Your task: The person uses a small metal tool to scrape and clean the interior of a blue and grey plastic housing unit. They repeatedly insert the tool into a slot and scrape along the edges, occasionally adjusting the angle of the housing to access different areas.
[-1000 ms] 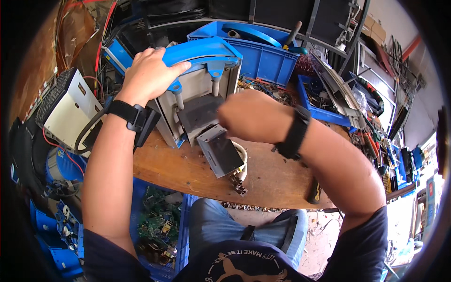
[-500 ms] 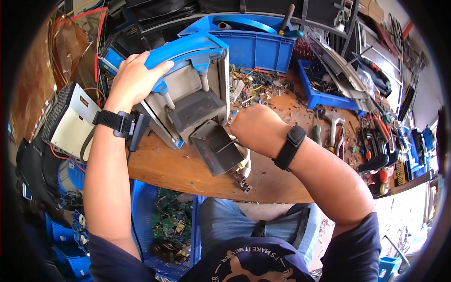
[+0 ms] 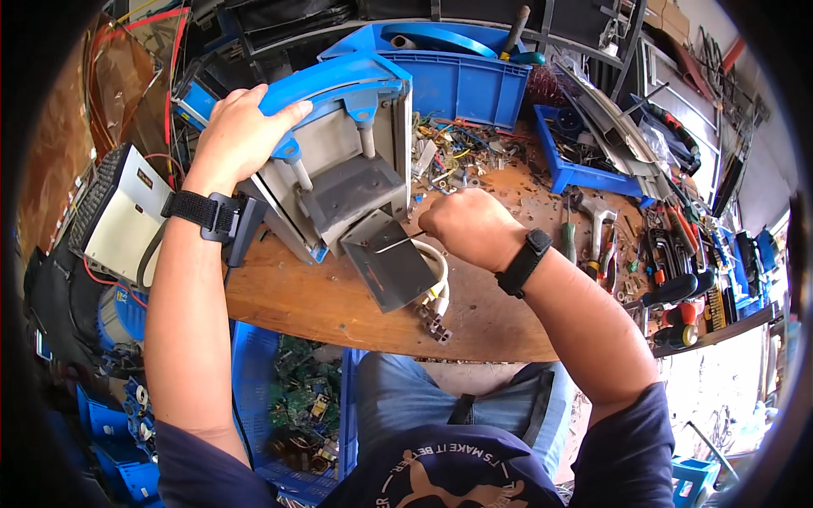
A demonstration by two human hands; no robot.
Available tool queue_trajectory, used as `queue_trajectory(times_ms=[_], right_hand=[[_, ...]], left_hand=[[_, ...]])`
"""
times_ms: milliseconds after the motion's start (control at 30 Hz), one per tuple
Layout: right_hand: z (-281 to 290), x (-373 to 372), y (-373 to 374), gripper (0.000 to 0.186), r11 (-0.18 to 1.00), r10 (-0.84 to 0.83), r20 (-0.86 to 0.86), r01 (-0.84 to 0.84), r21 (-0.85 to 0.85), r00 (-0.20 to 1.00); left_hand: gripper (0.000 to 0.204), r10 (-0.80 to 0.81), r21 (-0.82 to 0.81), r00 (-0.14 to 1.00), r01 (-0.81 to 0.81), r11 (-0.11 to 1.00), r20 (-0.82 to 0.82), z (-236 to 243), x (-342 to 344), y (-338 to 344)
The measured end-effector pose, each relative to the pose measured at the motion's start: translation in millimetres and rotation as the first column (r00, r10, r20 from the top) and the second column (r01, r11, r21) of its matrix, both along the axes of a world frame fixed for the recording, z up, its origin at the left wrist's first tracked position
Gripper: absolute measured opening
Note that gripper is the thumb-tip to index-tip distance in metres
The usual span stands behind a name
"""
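Left hand point(image 3: 241, 134) grips the blue-topped unit point(image 3: 339, 80); right hand point(image 3: 470, 227), closed on a thin rod point(image 3: 400, 243) (partly hidden), seemingly works at the box point(image 3: 394, 273) just left; next needs steady bracing.

Illumination is bright overall, strongest right of the right hand point(image 3: 468, 224), where the floor point(image 3: 622, 381) is overexposed to white. Black panels point(image 3: 381, 10) beyond both hands are dim, with detail lost. Circuit boards point(image 3: 301, 389) below the left hand point(image 3: 241, 135) lie in shade. Both hands are reasonably sharp. Fisheye distortion bows the near edge of the tabletop point(image 3: 500, 330); black vignetting rings the view.
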State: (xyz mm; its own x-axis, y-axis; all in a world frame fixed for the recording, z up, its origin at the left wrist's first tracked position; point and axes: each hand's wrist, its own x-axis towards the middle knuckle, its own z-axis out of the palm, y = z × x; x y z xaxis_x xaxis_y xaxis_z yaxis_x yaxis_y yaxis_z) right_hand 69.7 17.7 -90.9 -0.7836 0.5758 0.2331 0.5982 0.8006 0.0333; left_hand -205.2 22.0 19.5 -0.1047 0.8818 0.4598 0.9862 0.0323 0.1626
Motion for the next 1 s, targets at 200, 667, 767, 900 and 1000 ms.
queue_trajectory(times_ms=[200,667,767,900,1000], right_hand=[[-3.3,-3.0,0.1,0.009,1.000,-0.016,0.029,0.016,-0.007,0.999],[-0.6,-7.2,0.2,0.012,0.998,0.007,0.104,-0.013,0.060,0.995],[-0.3,-6.7,-1.4,0.012,0.997,0.024,0.071,-0.029,0.075,0.997],[-0.9,-6.7,-0.9,0.012,1.000,-0.019,0.079,0.018,0.015,0.997],[-9.4,-6.1,5.7,0.011,1.000,0.003,0.019,-0.003,-0.003,1.000]], left_hand=[[0.085,-0.002,-0.001,1.000,0.002,1.000,-0.010,-0.3,-0.4,-0.1],[0.085,0.001,0.021,1.000,-0.001,1.000,-0.014,-1.7,-2.2,1.1],[0.084,0.006,-0.011,1.000,-0.006,1.000,0.002,0.7,0.8,-1.5],[0.083,0.011,-0.028,1.000,-0.010,1.000,0.015,4.3,7.3,-6.7],[0.083,0.021,-0.022,1.000,-0.021,1.000,0.008,3.7,10.0,-8.7]])
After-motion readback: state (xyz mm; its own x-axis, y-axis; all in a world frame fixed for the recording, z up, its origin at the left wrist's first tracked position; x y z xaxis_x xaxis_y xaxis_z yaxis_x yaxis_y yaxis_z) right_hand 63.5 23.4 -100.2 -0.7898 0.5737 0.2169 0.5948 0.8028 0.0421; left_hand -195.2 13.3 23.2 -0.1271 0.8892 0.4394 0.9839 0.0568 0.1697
